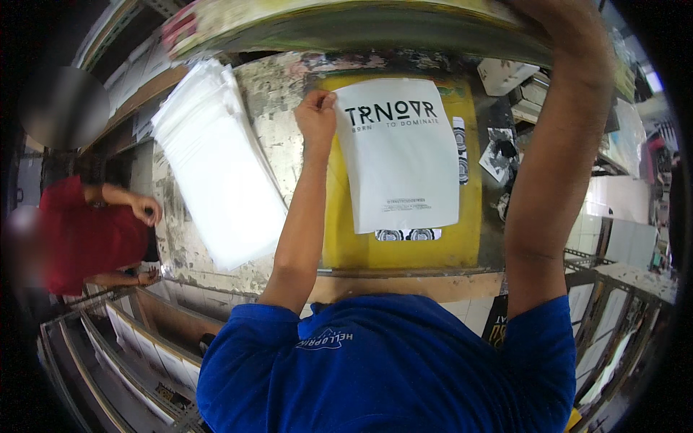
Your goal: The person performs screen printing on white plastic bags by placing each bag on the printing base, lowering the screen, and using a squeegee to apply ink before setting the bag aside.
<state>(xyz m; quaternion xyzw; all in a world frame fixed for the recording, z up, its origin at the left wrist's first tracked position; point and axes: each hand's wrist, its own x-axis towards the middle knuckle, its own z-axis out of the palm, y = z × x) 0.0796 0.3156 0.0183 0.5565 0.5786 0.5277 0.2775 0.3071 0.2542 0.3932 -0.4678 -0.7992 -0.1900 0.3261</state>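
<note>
Stack of white sheets (224, 173) on desk (268, 97), L, looks blank, prob. yet to print. L hand (315, 115) pinches top-L corner of 1 printed sheet (404, 162), apparently done, over yellow board (401, 254). R hand (546, 9) at blurred frame (361, 25); can't tell grip.

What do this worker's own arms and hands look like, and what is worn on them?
Both bare forearms come out of short, bright-blue fabric sleeves, part of a blue fabric shirt with small white print on the front. The left hand shows no glove or watch; the right hand is partly cut off by the upper edge.
</note>
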